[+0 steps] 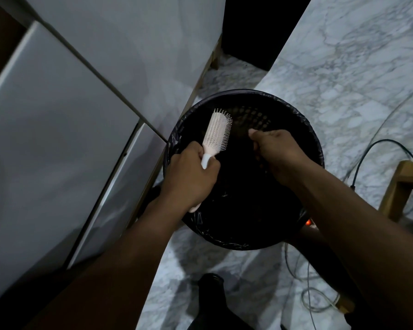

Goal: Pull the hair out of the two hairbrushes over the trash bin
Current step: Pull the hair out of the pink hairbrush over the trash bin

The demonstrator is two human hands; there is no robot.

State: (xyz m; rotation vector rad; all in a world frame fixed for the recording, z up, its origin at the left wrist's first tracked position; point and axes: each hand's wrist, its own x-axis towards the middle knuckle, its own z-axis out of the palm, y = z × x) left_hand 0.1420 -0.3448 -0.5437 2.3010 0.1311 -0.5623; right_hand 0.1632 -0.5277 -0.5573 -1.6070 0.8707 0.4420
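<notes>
While the left hand (pixel 191 177) is clamped around the handle of a white paddle hairbrush (pixel 215 134), the brush head is held tilted up and away over the left part of a round black trash bin (pixel 317 148) lined with a dark bag. The bristles face right, toward the right hand (pixel 275 151), which hovers over the middle of the bin, just beside the brush but not touching it. Its fingers are curled together with thumb against fingertips, as if pinching a tuft; in this dim view no hair can be made out, so whether it holds anything cannot be told. Only one hairbrush is visible; the second is out of view.

Risks, as judged from here: loose hair is light and may drift past the rim onto the marble floor (pixel 358 55) if released high or near the edge. The brush sits close to the bin's left rim, so hair pulled toward that side could fall outside. A hard tug against tangled bristles might twist the brush in its grasp.

Surroundings: a white cabinet (pixel 57 115) stands tight against the bin's left side, limiting elbow room there. Cables (pixel 377 148) trail across the floor to the right, beside a wooden furniture leg (pixel 396 186) and a small glowing red light (pixel 308 222); these are near the feet and could snag.
</notes>
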